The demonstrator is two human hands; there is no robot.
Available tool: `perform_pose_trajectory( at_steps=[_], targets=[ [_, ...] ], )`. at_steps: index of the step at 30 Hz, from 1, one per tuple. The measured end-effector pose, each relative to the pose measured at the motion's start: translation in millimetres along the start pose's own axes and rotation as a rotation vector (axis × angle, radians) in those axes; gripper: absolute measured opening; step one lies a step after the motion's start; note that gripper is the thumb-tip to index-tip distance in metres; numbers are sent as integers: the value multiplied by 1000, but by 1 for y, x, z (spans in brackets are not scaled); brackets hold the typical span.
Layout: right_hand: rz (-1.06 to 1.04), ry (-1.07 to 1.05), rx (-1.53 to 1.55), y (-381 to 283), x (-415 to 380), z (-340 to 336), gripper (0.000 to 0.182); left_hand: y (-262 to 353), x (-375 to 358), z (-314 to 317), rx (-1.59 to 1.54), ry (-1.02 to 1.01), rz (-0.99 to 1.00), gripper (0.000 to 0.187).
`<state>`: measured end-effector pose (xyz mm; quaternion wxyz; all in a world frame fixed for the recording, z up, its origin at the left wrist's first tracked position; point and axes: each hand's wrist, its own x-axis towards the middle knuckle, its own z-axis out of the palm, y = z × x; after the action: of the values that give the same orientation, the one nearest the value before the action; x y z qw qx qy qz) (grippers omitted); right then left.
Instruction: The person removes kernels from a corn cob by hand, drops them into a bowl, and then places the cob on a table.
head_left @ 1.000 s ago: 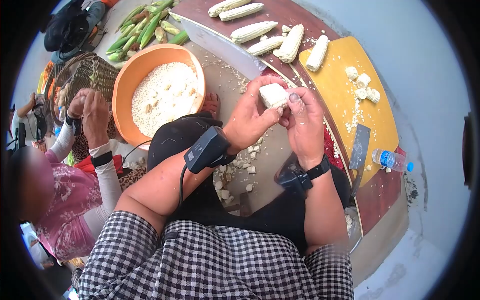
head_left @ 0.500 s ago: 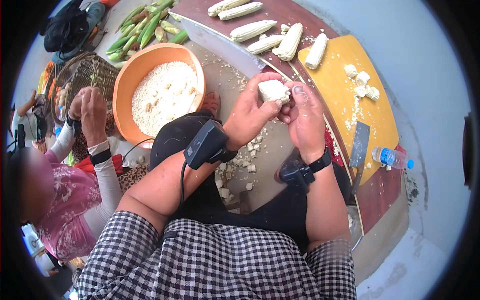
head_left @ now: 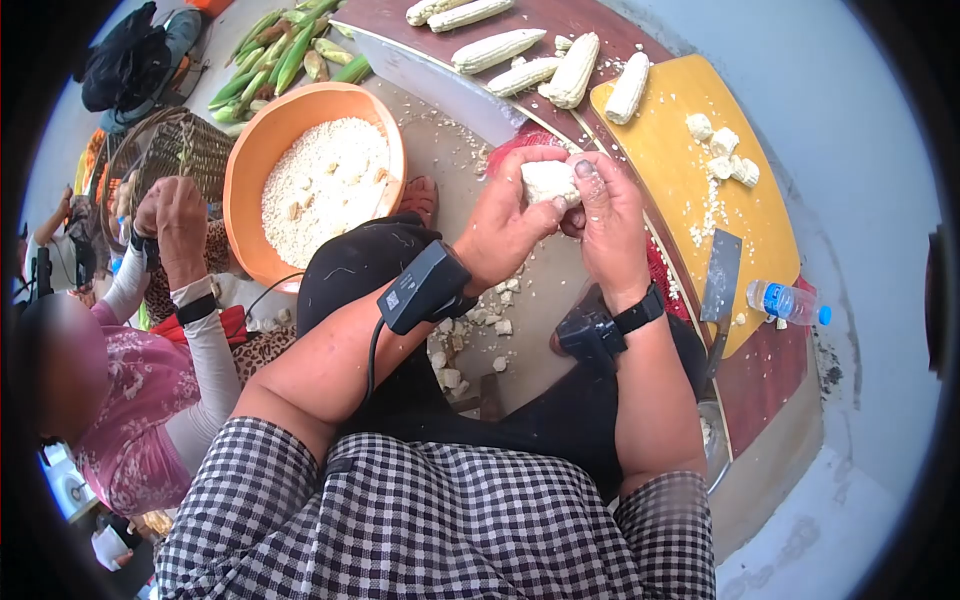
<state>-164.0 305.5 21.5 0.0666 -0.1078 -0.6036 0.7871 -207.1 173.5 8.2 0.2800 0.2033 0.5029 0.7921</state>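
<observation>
The left hand (head_left: 498, 224) and right hand (head_left: 615, 238) close a snug grip on a white corn chunk (head_left: 549, 182), between the orange basin (head_left: 240, 190) of kernels (head_left: 312, 190) and the cutting board (head_left: 745, 225) on the counter (head_left: 765, 385).

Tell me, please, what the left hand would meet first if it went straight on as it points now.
Probably the right hand, just past the corn piece that the left hand holds, though depth is unclear.

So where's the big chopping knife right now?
In the head view, the knife is on the right side, lying partly on the lower end of the yellow cutting board, just left of the water bottle.
</observation>
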Motion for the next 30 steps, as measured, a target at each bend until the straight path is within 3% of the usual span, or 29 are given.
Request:
perform_pose_trajectory(
  at_steps=[11,14,23,28,30],
  targets=[
    [36,57,134,9,2,6,26,0,2,-5,38,-27,29,48],
    [-30,70,48,11,3,12,26,-6,2,-15,468,-65,151,48],
    [53,20,110,17,7,4,26,3,-2,-8,13,-30,12,49],
    [59,2,212,5,4,11,27,5,-1,-7,-4,-29,16,49],
    [-36,-41,37,11,5,10,28,2,-1,-9,161,-38,51,49]
  ],
)
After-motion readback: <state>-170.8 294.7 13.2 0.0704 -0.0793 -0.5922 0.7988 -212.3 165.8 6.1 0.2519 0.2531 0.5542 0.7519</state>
